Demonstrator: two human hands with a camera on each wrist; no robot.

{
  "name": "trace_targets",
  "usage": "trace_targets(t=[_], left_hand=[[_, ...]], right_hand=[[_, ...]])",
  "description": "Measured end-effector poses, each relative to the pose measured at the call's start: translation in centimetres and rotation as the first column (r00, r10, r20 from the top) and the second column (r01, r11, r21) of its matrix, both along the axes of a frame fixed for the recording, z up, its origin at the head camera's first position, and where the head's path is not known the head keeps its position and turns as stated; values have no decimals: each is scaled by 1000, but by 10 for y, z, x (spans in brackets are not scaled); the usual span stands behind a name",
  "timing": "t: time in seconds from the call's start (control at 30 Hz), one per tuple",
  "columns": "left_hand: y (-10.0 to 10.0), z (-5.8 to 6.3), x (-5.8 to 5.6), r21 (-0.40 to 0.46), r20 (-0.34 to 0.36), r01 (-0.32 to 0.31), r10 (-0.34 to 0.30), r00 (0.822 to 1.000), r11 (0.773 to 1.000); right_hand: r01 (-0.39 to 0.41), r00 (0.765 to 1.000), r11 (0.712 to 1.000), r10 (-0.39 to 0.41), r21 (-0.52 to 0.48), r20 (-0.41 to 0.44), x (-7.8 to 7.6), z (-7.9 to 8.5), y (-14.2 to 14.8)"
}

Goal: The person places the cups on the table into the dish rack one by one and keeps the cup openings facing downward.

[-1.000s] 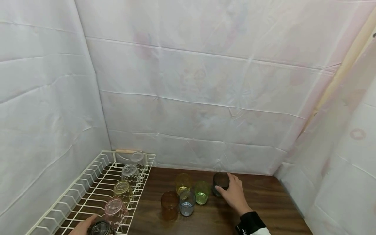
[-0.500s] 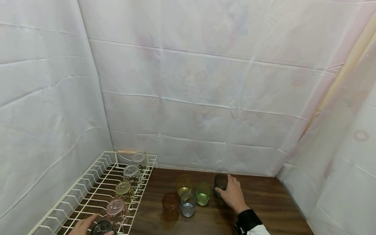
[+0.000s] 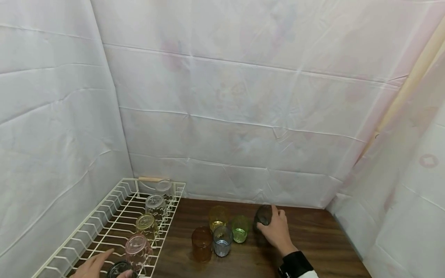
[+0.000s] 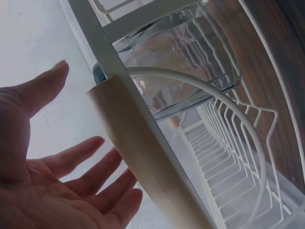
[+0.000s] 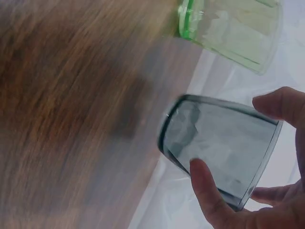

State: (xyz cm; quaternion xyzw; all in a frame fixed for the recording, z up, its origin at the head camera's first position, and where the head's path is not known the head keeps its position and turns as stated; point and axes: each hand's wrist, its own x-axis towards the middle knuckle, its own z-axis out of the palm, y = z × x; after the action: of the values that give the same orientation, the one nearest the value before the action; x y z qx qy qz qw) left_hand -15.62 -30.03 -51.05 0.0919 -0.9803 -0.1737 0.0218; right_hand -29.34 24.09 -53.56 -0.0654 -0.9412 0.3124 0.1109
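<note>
My right hand grips a smoky grey drinking glass near its rim, thumb on one side and fingers on the other. The glass leans slightly in the head view, at the right of the group. At the bottom left, my left hand is spread beside a dark glass standing upside down on the white wire rack. In the left wrist view, the left fingers are spread near the rack's wooden handle, apart from the glass behind the rack's end bars.
Upside down along the rack stand a pink glass, a yellowish one and clear ones. On the brown table are amber, yellow, bluish and green glasses. White sheeting encloses the table.
My left hand has come off the dark glass on the rack and drawn left. The right hand has tilted the smoky grey glass a little and shifted it slightly right.
</note>
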Motion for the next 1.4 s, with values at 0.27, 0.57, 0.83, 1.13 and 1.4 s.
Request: trace_targets(t=[0.27, 0.57, 0.83, 1.13, 1.4], left_hand=[[11, -6, 8, -37, -338, -39, 25, 941, 999], [32, 4, 15, -12, -587, -65, 46, 808, 998], [48, 7, 7, -28, -703, 86, -80, 706, 996], [69, 3, 4, 32, -720, 133, -69, 690, 991], [79, 1, -2, 8, -802, 190, -107, 587, 982]], right_hand=[[29, 993, 973, -54, -227, -107, 21, 11, -1], [-170, 938, 649, -125, -742, -324, 54, 27, -37], [-541, 829, -71, 120, -838, -546, 87, 25, -67], [-360, 735, -654, 240, -665, -634, 105, 5, -89], [-360, 698, -677, 261, -642, -667, 102, 1, -89]])
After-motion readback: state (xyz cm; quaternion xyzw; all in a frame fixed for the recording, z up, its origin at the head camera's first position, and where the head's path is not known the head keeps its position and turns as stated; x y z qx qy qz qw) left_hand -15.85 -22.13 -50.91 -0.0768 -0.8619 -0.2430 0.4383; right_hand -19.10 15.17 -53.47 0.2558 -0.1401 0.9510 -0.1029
